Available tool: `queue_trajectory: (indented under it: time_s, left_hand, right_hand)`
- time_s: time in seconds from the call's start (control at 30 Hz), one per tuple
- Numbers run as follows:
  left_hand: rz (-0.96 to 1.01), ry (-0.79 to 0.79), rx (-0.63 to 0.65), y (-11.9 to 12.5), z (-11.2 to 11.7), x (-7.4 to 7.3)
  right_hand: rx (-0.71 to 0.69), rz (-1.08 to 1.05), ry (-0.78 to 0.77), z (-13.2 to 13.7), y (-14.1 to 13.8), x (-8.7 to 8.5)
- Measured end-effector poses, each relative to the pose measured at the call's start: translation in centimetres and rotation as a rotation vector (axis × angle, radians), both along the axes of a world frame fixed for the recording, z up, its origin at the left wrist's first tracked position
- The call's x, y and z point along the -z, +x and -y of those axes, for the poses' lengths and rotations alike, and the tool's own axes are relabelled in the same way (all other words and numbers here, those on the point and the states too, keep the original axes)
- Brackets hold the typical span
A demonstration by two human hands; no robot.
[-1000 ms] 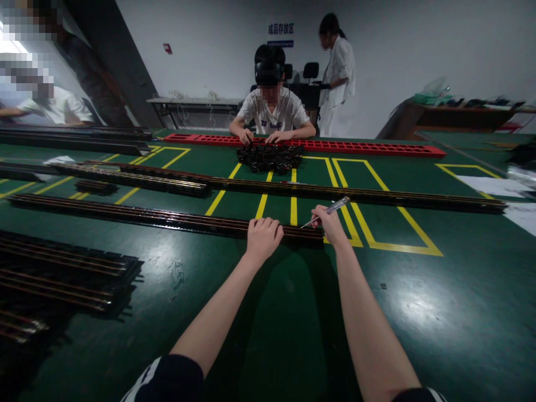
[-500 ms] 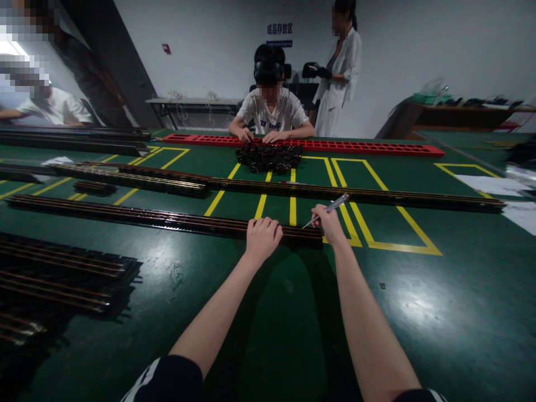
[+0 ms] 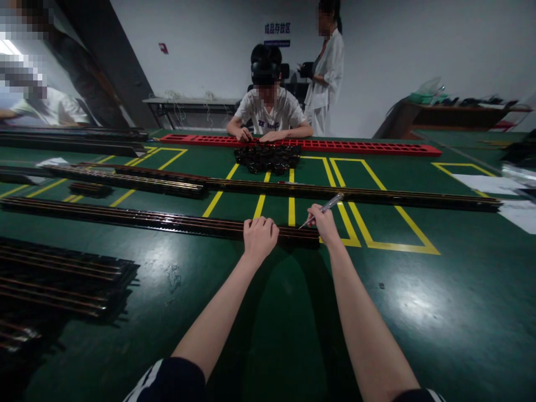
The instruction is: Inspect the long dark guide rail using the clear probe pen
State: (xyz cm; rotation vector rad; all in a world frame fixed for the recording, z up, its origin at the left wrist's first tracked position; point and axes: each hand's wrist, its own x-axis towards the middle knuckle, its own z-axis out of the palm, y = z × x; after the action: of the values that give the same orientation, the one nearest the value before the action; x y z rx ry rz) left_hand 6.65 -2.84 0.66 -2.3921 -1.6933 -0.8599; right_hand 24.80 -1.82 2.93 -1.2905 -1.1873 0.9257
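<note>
A long black rail (image 3: 201, 224) with copper-coloured strips along its top lies crosswise on the green table in front of me. My left hand (image 3: 260, 240) grips it near its right end, fingers curled over the far side. My right hand (image 3: 324, 224) is closed round a slim screwdriver (image 3: 334, 200) with a clear handle. Its thin shaft slants down to the left, and the tip is at the rail's top, a little right of my left hand. Whether the tip touches a strip is too small to tell.
Another long black rail (image 3: 377, 197) lies beyond, with shorter rails (image 3: 54, 279) at the left. Across the table (image 3: 419, 335), a seated person (image 3: 270, 109) works behind a dark heap of parts (image 3: 268, 159) and a red slotted frame (image 3: 368, 147). Papers (image 3: 489, 183) lie at right.
The whole view has shifted slightly, and both hands keep nearly the same place on the rail. The standing person at the back has moved to the left.
</note>
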Motion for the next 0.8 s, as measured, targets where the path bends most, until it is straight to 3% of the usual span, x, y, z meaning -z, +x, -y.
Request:
queue_trajectory:
  time_s: [0.3,0.67,0.8]
  left_hand:
    - [-0.032,0.017,-0.082,-1.3,-0.2,0.0]
    - [-0.143,0.075,0.117,0.6,0.7,0.2]
    - [-0.145,0.063,0.125,0.5,0.5,0.3]
  right_hand:
    - [-0.073,-0.030,-0.016,-0.2,-1.5,-0.1]
    - [-0.094,-0.055,-0.016,-0.1,-1.0,-0.1]
    - [-0.086,-0.056,-0.005,-0.3,-0.9,0.1]
